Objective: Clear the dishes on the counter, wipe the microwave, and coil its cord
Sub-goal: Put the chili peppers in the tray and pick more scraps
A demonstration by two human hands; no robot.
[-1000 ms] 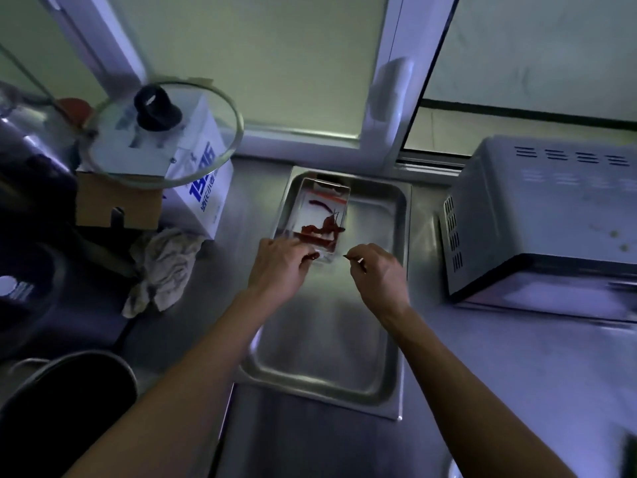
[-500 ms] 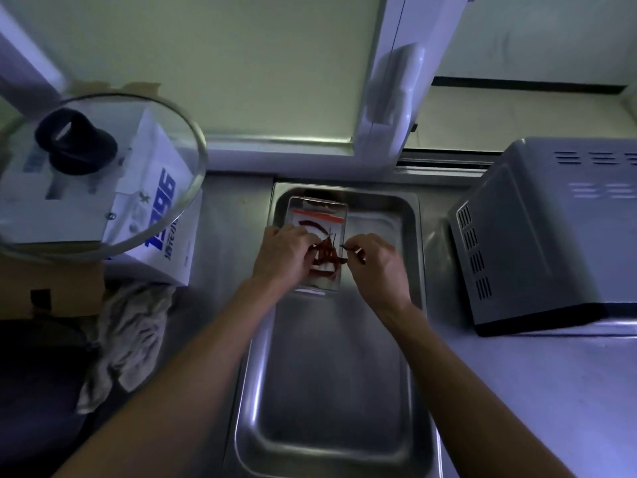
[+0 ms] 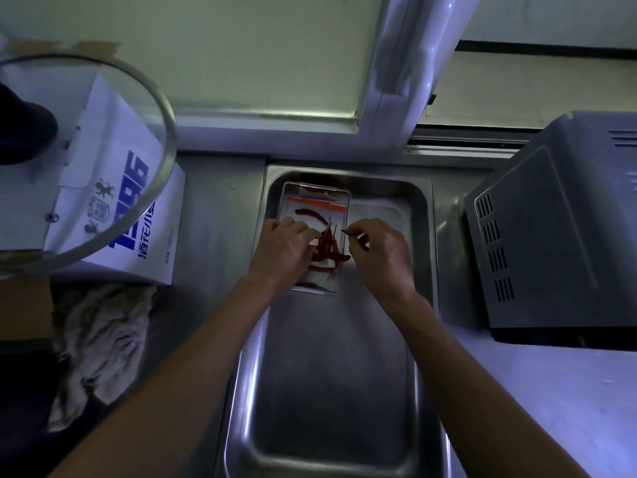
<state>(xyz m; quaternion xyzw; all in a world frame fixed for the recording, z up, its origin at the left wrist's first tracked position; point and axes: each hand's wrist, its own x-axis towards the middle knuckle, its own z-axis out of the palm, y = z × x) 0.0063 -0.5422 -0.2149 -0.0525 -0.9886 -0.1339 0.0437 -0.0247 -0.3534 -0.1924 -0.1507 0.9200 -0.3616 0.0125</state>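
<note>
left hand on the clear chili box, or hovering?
Touching. The head view shows the left hand lying over the clear box's left edge, its fingers curled over the rim with no gap visible.

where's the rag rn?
Head view, lower left: the rag lies crumpled on the counter, just in front of the white box with blue print and left of the steel tray.

Container [image 3: 315, 201] in tray [image 3: 422, 208], microwave [image 3: 551, 236] right
</note>
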